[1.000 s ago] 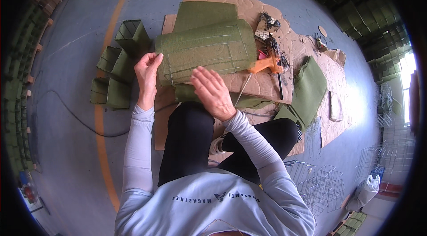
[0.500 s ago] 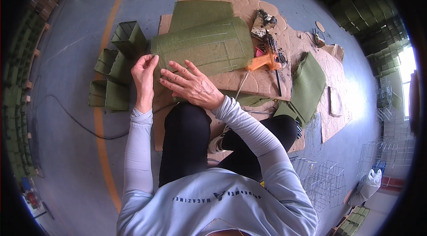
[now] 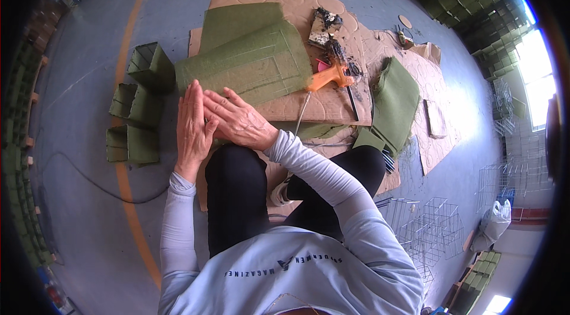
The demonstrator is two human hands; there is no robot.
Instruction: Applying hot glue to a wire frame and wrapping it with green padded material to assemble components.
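A green mesh-like fabric sheet (image 3: 238, 76), with thin wire rectangles showing on it, lies on cardboard in front of me. At its near left corner is my left hand (image 3: 193, 131), fingers stretched out and held side by side, thumb apart. My right hand (image 3: 243, 124) is laid flat along the sheet's near edge, fingers extended, their tips close to my left hand. I see nothing held in either hand. An orange glue gun (image 3: 325, 78) rests at the sheet's right end, its tip dark with residue. Another green piece (image 3: 237, 21) lies partly beneath the sheet at the far side.
Several open green boxes (image 3: 142, 143) stand on the floor to the left. A folded green fabric pile (image 3: 396, 104) lies right of the cardboard (image 3: 338, 107). Wire frames (image 3: 436, 226) stand at the lower right. A dark cable (image 3: 107, 193) runs along the floor.
My left hand has gone from a pinch at the sheet's corner to outstretched fingers. My right hand has come closer to it. The whole view has shifted slightly.
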